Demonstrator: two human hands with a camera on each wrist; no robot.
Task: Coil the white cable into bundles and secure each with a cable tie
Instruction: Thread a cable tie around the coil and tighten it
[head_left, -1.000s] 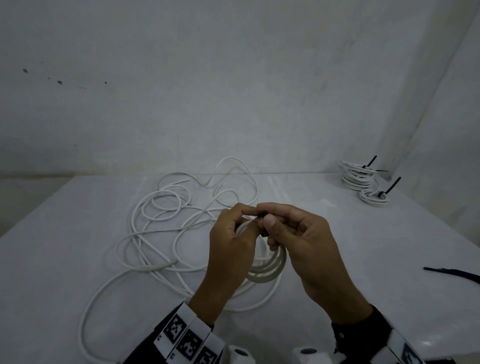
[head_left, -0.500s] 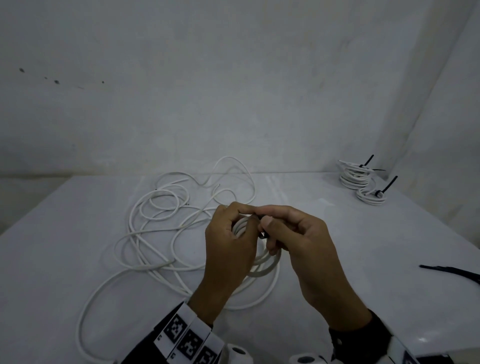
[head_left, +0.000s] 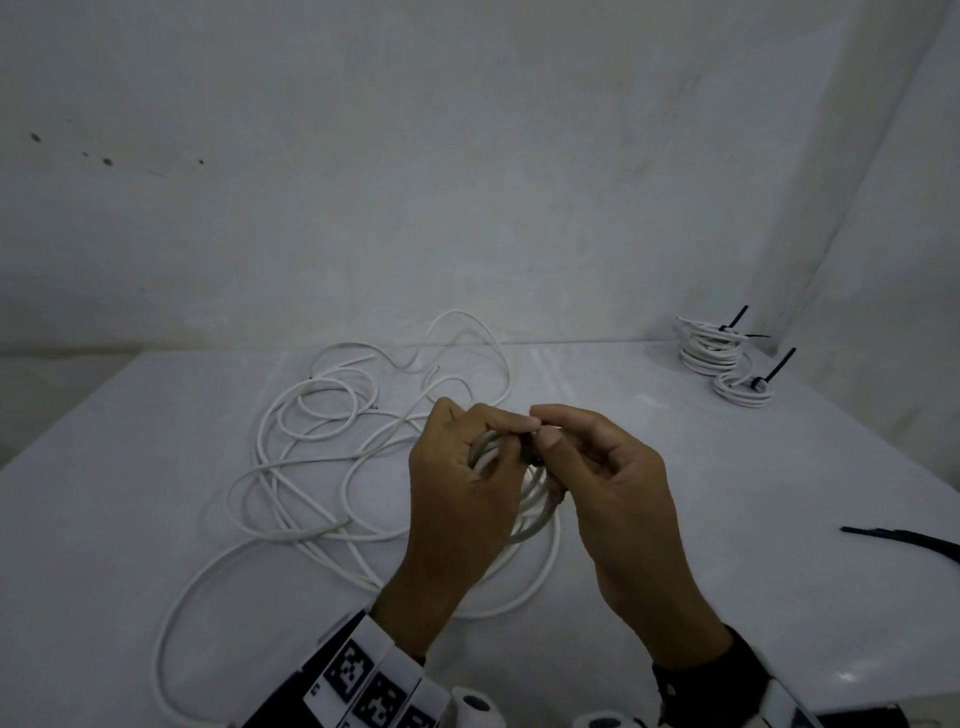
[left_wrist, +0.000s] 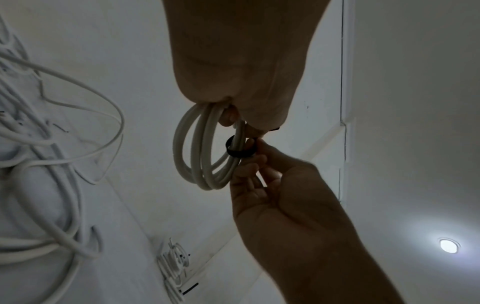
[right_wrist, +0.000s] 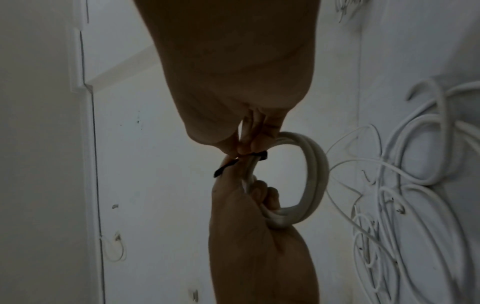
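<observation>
Since the earlier frames the hands are seen slightly raised and drawn closer over the coil, while the loose cable is left as it lay; the worktop (head_left: 156, 467) is spread with the loose white cable (head_left: 311, 441) in slack loops to the left of the hands, and two finished bundles (head_left: 722, 358) are set near the far right corner, each with a black tie tail standing up; spare ties (head_left: 904, 538) are laid at the right edge. A small coil (left_wrist: 205, 152) of a few turns is held above the worktop in front of the person; it is gripped by the left hand (head_left: 462, 499), whose fingers are curled round the gathered turns; a black cable tie (left_wrist: 240, 149) is looped loosely round those turns, and it is pinched between thumb and fingertips of the right hand (head_left: 608, 499), with a short black tail (right_wrist: 224, 167) seen poking out beyond the left thumb.

The step in hand is judged to be the cinching of the tie; it is best done with the turns kept stacked and flat under the left hand's grip, so that none is left outside the loop; the tail should be drawn straight through the head, steadily, until the loop is closed snug on the coil; the head is best braced by the fingertips, so that the loop is not slid along the turns.
</observation>
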